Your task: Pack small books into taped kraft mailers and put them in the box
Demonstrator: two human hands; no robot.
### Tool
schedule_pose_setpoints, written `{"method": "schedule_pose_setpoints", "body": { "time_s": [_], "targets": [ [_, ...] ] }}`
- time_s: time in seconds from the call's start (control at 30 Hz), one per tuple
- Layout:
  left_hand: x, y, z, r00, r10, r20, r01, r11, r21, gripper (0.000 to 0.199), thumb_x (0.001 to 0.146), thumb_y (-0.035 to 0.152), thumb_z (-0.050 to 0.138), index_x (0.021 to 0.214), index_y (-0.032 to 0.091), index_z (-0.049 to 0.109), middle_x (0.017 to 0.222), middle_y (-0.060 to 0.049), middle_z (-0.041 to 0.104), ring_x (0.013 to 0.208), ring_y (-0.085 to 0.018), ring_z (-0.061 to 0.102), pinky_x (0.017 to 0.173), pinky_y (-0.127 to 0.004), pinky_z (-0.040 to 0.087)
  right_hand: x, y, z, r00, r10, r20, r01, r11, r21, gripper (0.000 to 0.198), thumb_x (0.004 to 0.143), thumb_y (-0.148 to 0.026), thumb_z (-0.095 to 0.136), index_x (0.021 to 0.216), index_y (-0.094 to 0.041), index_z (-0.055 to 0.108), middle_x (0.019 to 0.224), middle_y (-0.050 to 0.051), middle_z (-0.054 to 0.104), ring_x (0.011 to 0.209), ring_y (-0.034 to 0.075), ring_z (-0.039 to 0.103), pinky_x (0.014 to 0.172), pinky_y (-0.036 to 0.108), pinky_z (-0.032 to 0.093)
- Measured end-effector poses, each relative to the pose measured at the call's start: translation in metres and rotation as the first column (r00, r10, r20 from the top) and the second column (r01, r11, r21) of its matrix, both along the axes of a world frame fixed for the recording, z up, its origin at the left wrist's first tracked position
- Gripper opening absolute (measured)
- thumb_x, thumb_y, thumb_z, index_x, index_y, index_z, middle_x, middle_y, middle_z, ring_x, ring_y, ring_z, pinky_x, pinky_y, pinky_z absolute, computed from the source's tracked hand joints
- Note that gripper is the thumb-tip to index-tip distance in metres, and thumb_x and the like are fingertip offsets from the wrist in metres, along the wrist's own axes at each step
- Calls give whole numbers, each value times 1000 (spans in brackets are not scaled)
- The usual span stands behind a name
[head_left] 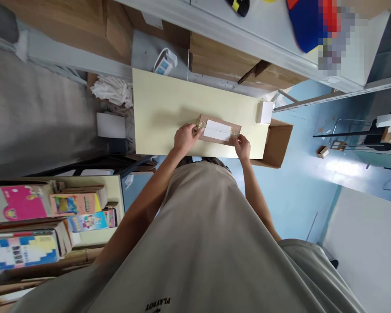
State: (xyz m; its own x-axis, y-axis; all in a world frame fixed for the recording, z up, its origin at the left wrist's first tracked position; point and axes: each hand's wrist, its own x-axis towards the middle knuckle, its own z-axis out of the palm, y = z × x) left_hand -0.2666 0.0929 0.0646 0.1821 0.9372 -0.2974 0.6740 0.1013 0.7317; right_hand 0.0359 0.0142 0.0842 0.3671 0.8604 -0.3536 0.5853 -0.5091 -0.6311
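A small brown cardboard box (211, 139) lies on the pale yellow table, slightly askew, with a white label (217, 130) across its top. Shiny clear tape shows at both its ends. My left hand (185, 140) grips the left end, thumb on top by the tape and fingers at the corner. At the opposite end, my right hand (243, 147) has its thumb and fingers closed on the right corner beside the tape. The undersides of the fingers are hidden.
The table (163, 95) has a white box (265, 112) at its right end. An open carton (278, 143) stands beyond that edge. A power strip (165, 63) lies behind the table, larger cartons (221, 54) under a shelf. Stacked colourful boxes (81, 204) fill the lower left.
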Motion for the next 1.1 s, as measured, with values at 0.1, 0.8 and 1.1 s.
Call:
{"method": "schedule_pose_setpoints", "body": {
  "time_s": [0.1,0.8,1.1],
  "targets": [
    [5,15,-5,1000,-2,-26,2,1000,8,19,106,40,80,107,20,82,106,-13,81,102,-30,75,102,-41,59,4,6,-4,993,-97,-67,98,995,8,50,100,-71,66,110,-23,74,128,21,88,115,37,87,99,50,69],
    [47,11,-30,952,305,14,-305,952,-19,28,88,2,62,103,22,75,112,-10,83,102,-23,84,102,-37,69,50,30,-52,951,-38,-306,93,982,166,19,97,-38,77,95,-29,60,104,6,75,97,24,78,100,48,75],
    [46,-10,-37,919,335,-207,-366,920,-137,36,91,12,59,119,19,82,119,-14,88,115,-32,85,118,-51,64,76,18,-73,936,226,-270,-250,967,-55,25,98,-7,61,109,-23,75,128,11,79,102,24,83,101,43,72]
  ]
}}
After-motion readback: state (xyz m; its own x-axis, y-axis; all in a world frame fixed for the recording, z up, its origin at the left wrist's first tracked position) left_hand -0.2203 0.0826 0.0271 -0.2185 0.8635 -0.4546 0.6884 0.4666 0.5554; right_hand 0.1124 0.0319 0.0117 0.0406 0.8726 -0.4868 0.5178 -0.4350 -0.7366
